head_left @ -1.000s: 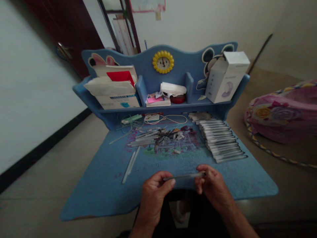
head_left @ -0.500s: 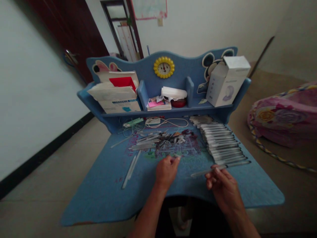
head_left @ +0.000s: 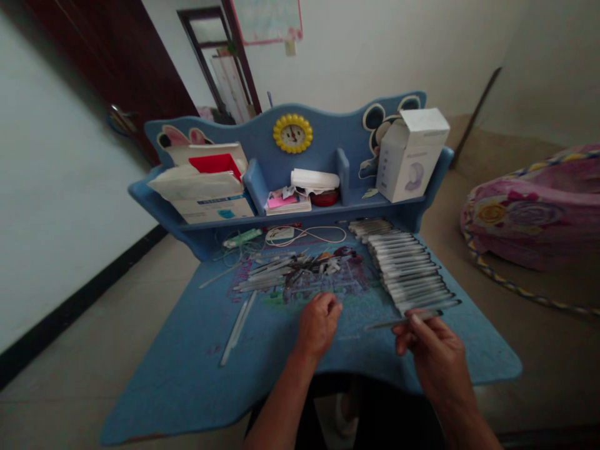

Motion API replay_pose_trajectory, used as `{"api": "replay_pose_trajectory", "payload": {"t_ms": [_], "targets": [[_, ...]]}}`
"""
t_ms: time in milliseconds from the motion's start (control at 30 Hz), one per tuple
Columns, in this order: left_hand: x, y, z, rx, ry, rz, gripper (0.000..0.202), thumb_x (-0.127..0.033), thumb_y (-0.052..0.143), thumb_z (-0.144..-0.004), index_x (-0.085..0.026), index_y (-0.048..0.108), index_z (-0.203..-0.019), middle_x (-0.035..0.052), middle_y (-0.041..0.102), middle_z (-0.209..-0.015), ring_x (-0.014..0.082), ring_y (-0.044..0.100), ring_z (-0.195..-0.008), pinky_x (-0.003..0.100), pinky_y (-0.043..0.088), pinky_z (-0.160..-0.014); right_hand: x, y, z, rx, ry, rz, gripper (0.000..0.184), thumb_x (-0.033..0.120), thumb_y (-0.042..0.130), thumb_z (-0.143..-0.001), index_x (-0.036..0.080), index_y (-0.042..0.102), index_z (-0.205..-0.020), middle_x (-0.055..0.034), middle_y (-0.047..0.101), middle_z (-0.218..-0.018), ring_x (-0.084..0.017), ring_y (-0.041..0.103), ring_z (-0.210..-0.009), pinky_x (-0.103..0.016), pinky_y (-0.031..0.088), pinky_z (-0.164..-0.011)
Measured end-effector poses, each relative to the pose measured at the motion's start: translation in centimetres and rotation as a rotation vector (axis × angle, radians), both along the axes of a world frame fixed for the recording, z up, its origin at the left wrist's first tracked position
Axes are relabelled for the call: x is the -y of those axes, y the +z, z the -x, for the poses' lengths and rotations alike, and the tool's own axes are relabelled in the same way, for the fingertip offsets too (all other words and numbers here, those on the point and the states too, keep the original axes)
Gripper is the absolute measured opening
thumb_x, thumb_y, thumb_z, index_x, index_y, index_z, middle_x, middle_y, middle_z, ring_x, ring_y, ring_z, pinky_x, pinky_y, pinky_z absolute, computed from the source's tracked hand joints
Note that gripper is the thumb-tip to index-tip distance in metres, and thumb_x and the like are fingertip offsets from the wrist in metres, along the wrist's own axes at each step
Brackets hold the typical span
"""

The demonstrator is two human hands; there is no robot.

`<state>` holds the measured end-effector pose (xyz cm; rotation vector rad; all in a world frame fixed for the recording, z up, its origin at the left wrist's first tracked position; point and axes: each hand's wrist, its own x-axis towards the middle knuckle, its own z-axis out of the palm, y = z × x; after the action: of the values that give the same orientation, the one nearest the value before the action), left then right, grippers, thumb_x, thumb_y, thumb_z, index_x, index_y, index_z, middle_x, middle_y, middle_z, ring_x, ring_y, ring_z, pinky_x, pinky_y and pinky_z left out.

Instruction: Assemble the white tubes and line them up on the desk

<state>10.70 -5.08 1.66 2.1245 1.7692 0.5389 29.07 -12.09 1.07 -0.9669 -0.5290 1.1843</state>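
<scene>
My right hand (head_left: pixel 431 350) pinches a slim clear pen (head_left: pixel 400 321) and holds it just in front of the nearest end of a long row of finished pens (head_left: pixel 405 269) on the right side of the blue desk (head_left: pixel 197 375). My left hand (head_left: pixel 317 326) hovers with curled fingers over the desk's middle, at the near edge of a loose pile of pen parts (head_left: pixel 300 272). What its fingertips pinch, if anything, is too small to make out.
Two loose pen barrels (head_left: pixel 237 325) lie left of centre. The desk's back shelf carries books (head_left: pixel 206 181), a yellow clock (head_left: pixel 293 133), papers and a white box (head_left: pixel 409 156). A white cable (head_left: pixel 304 235) lies under the shelf. A pink floral bundle (head_left: pixel 534 212) sits at right.
The hands came apart: the right hand carried the pen rightward to the row's near end, while the left hand let go and reached forward to the parts pile.
</scene>
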Motion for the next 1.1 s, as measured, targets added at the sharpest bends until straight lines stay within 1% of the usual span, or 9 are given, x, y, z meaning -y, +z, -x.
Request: {"api": "replay_pose_trajectory", "payload": {"t_ms": [67,133,233,400,533,667,833,967,1100], "targets": [[1.2,0.0,0.2,0.164,-0.060,-0.043,0.011,-0.022,0.052,-0.079,-0.019,0.055,-0.070,-0.0018,0.058,-0.066,0.0115,0.055,-0.064,0.020,0.040,-0.061,-0.4,1.0,0.5,0.054,-0.017,-0.031,0.018,0.030,0.066,-0.075,0.015,0.058,-0.082,-0.0048,0.068,-0.062,-0.013,0.058,-0.045,-0.024,0.045,-0.047],[2.2,0.1,0.3,0.265,-0.080,-0.077,0.008,-0.020,0.054,-0.077,-0.018,0.055,-0.070,-0.0022,0.056,-0.063,0.0116,0.054,-0.061,0.021,0.040,-0.060,-0.7,1.8,1.0,0.111,-0.032,-0.055,0.019,0.030,0.066,-0.075,0.015,0.058,-0.083,-0.0046,0.068,-0.062,-0.013,0.058,-0.044,-0.026,0.045,-0.047],[3.3,0.7,0.5,0.314,-0.103,-0.126,0.005,-0.019,0.054,-0.076,-0.018,0.057,-0.071,-0.0006,0.058,-0.066,0.0126,0.055,-0.063,0.023,0.041,-0.062,-0.8,2.4,1.8,0.191,-0.037,-0.072,0.021,0.031,0.066,-0.075,0.015,0.057,-0.084,-0.0043,0.068,-0.063,-0.014,0.058,-0.044,-0.028,0.046,-0.048],[4.3,1.9,1.1,0.317,-0.166,-0.124,0.010,-0.019,0.051,-0.079,-0.019,0.058,-0.072,0.0012,0.059,-0.068,0.0138,0.056,-0.066,0.024,0.042,-0.064,-0.4,2.4,2.6,0.283,0.002,-0.056,0.022,0.033,0.065,-0.076,0.015,0.058,-0.087,-0.0036,0.068,-0.063,-0.015,0.060,-0.047,-0.028,0.047,-0.050],[5.0,2.4,1.8,0.347,-0.194,-0.082,0.009,-0.019,0.052,-0.080,-0.018,0.059,-0.075,0.0014,0.060,-0.070,0.0140,0.056,-0.068,0.024,0.041,-0.066,0.0,2.5,3.1,0.311,0.016,-0.069,0.022,0.033,0.065,-0.076,0.015,0.057,-0.086,-0.0035,0.068,-0.061,-0.015,0.060,-0.047,-0.027,0.046,-0.048],[5.6,2.7,2.5,0.422,-0.217,-0.002,0.012,-0.021,0.052,-0.081,-0.018,0.064,-0.081,0.0019,0.061,-0.073,0.0141,0.056,-0.071,0.023,0.042,-0.067,0.3,2.6,3.5,0.282,0.121,-0.064,0.021,0.034,0.063,-0.078,0.015,0.056,-0.084,-0.0048,0.068,-0.064,-0.016,0.060,-0.045,-0.028,0.047,-0.046],[6.2,2.0,3.4,0.466,-0.224,0.096,0.019,-0.026,0.050,-0.083,-0.017,0.066,-0.088,0.0021,0.062,-0.078,0.0141,0.057,-0.074,0.022,0.042,-0.068,0.6,2.1,4.2,0.237,0.190,-0.021,0.022,0.035,0.063,-0.078,0.016,0.055,-0.083,-0.0040,0.067,-0.063,-0.016,0.060,-0.044,-0.028,0.047,-0.045],[6.6,1.4,4.0,0.465,-0.218,0.159,0.022,-0.028,0.047,-0.084,-0.018,0.067,-0.084,0.0010,0.062,-0.074,0.0137,0.057,-0.072,0.021,0.042,-0.066,0.8,1.5,4.7,0.243,0.229,-0.021,0.022,0.035,0.064,-0.077,0.014,0.057,-0.081,-0.0043,0.067,-0.064,-0.016,0.061,-0.045,-0.028,0.047,-0.046],[6.8,1.6,4.5,0.449,-0.241,0.204,0.023,-0.031,0.047,-0.084,-0.019,0.067,-0.082,0.0002,0.062,-0.070,0.0137,0.056,-0.069,0.021,0.041,-0.063,0.8,1.3,4.7,0.255,0.249,-0.006,0.024,0.035,0.064,-0.077,0.014,0.057,-0.086,-0.0036,0.066,-0.062,-0.015,0.059,-0.042,-0.027,0.047,-0.044]]}}
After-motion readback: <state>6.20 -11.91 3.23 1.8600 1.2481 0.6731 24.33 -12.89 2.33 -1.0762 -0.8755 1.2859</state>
